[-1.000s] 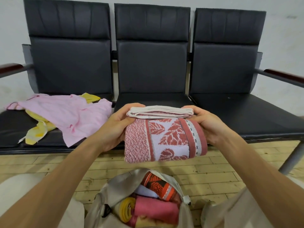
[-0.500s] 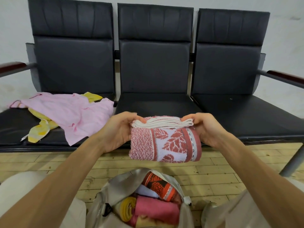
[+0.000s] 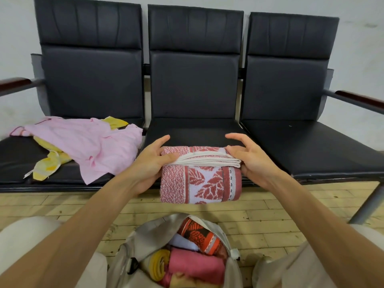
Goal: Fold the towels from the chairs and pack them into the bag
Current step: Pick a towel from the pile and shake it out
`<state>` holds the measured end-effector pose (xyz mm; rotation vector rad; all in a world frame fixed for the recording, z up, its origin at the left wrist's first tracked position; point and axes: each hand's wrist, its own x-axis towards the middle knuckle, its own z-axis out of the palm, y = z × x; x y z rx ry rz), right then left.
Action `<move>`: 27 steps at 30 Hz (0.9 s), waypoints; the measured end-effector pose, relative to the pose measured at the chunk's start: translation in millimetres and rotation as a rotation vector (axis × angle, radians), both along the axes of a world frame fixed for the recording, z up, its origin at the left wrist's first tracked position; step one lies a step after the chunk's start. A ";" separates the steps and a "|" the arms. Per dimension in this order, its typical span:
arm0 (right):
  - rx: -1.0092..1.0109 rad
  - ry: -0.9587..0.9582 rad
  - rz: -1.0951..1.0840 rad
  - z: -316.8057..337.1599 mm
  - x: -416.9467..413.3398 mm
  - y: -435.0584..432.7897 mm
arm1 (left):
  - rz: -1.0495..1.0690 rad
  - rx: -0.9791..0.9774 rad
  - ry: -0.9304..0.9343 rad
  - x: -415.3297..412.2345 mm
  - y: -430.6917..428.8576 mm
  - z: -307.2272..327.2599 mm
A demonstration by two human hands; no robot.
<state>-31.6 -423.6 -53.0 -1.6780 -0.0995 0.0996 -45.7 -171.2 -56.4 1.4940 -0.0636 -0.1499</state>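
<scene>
Fingers [image 3: 164, 140] of the left hand [image 3: 148, 165] and right hand [image 3: 252, 163] are being held partly spread while the folded towel [image 3: 200, 181] is being pinched under both thumbs in front of the middle chair [image 3: 193, 132], above the open bag [image 3: 145, 233]. Its layers are best being pressed together and lowered level.

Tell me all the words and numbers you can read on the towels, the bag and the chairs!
None: no words, numbers, labels or signs can be read here.
The folded towel shows only red leaves and stripes, no letters.
The bag and the chairs bear no readable writing.
</scene>
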 end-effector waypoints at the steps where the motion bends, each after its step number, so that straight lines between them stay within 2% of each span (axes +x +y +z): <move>1: 0.012 0.014 0.014 0.2 1.2 -1.6 | 0.019 0.007 0.008 0.6 0.3 0.5; 4: 0.012 0.089 0.059 6.9 -0.2 -4.0 | 0.036 0.031 0.020 0.7 0.8 1.9; 8: -0.182 0.180 0.241 14.9 -5.4 -12.2 | 0.007 -0.012 0.076 0.1 1.0 0.0; 12: -0.292 0.152 0.338 17.6 -8.3 -18.5 | -0.052 0.010 0.060 -0.4 1.5 -1.6; 19: -0.293 -0.033 0.281 20.1 -13.2 -21.3 | -0.189 0.160 -0.169 -4.8 0.0 -6.5; 25: -0.207 -0.071 0.213 21.0 -11.4 -22.9 | -0.209 0.290 -0.270 -7.7 2.0 -6.2; 27: -0.173 -0.078 0.213 21.6 -10.7 -22.8 | -0.189 0.273 -0.311 -8.7 1.8 -3.8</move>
